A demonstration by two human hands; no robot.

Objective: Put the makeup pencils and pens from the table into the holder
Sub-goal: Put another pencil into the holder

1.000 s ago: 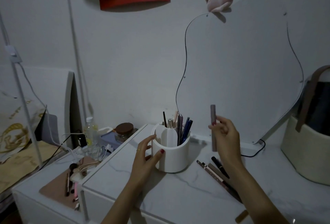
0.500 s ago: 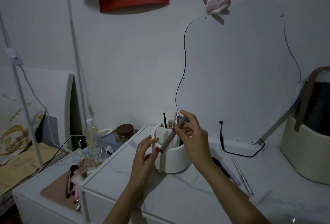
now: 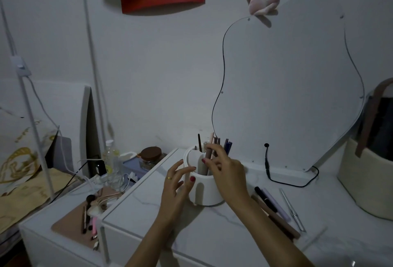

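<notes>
A white round holder (image 3: 207,193) stands on the marble table (image 3: 212,230), with several pencils and pens upright in its back part. My right hand (image 3: 227,170) is over the holder, fingers pinched on a brown makeup pencil (image 3: 207,161) that stands nearly upright with its lower end inside the front compartment. My left hand (image 3: 177,178) rests against the holder's left wall, fingers spread, thumb on the rim. To the right of the holder lie a black pen (image 3: 265,198), a lilac pencil (image 3: 276,205), a brown pencil (image 3: 280,221) and a thin silver tool (image 3: 293,211).
A wavy mirror (image 3: 287,88) leans on the wall behind, its black cable (image 3: 282,181) trailing on the table. A woven basket (image 3: 370,183) stands at the right. Left and lower, a side tray (image 3: 85,215) holds brushes, a bottle (image 3: 111,158) and a jar (image 3: 151,156).
My right hand carried the brown pencil from the right side over to the holder, tilted it in, and now holds it nearly upright in the front compartment. My left hand stayed at the holder.
</notes>
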